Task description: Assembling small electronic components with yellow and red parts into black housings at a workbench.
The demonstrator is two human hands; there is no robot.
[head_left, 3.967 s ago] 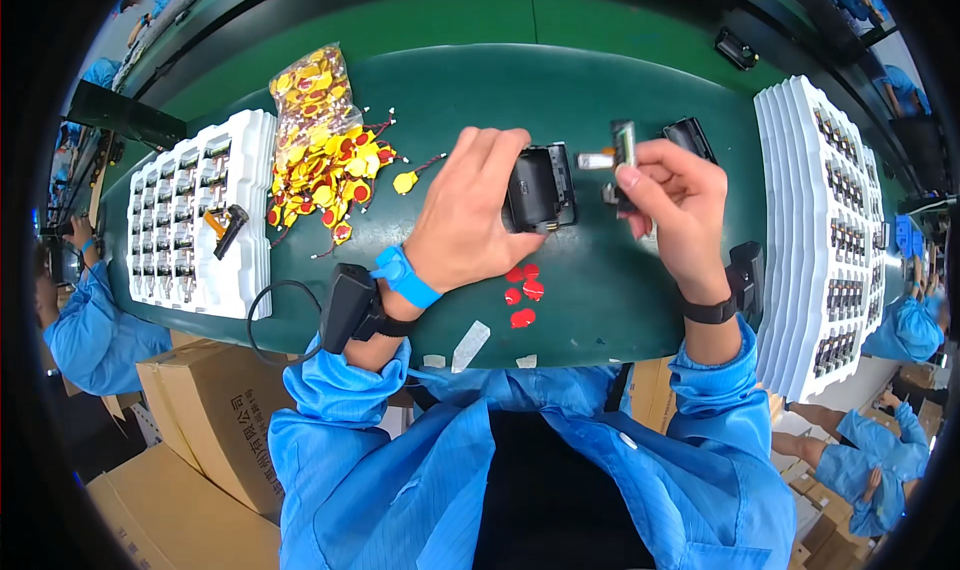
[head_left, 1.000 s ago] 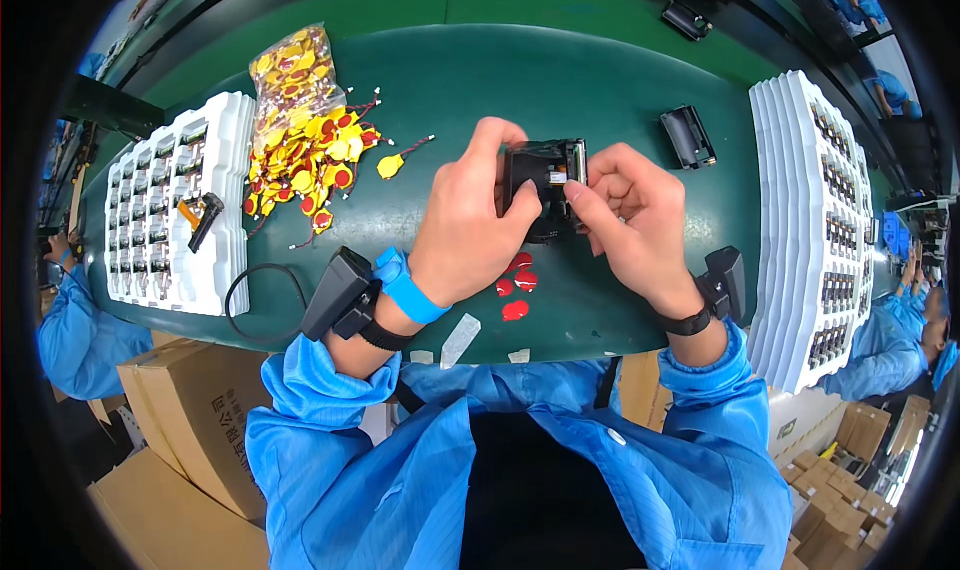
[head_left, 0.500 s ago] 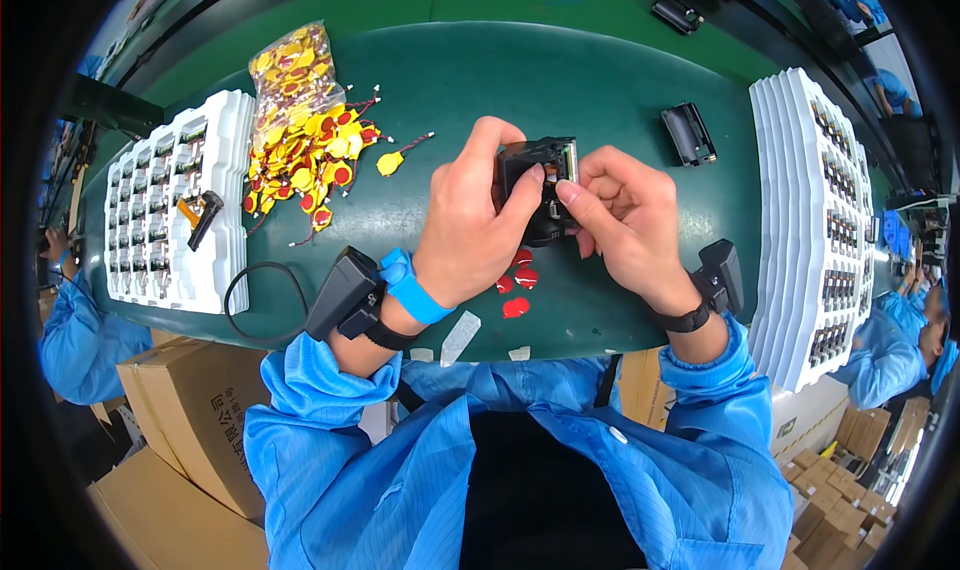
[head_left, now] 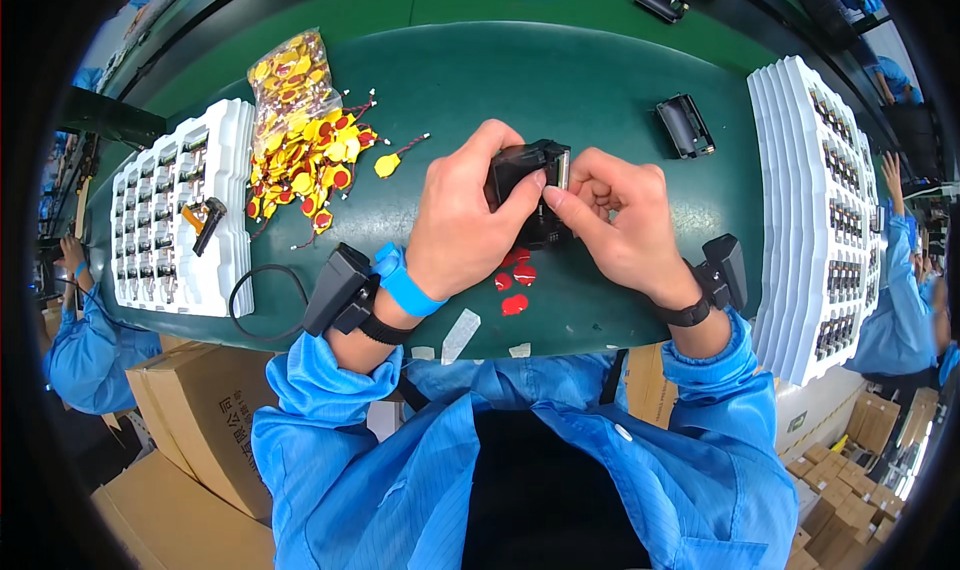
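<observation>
My left hand grips a black plastic device housing over the middle of the green table, its thumb pressed across the housing's near face. From the other side, my right hand pinches the housing's right edge, thumb and curled fingers beside a pale metallic strip. The inside of the housing is mostly hidden by my fingers. Just below it lie several red round discs. Left of my hands is a pile of yellow-and-red coin cells with twisted wires, one yellow cell lying apart.
White trays of small electronic modules stand at left and stacked at right. A black part with an orange ribbon rests on the left tray. Black housings lie at right and far back. Cardboard boxes stand below left.
The housing has tilted slightly in my hands, and my right fingers have curled in closer to its edge. The view has shifted a little. At far right a co-worker's arm is now raised.
</observation>
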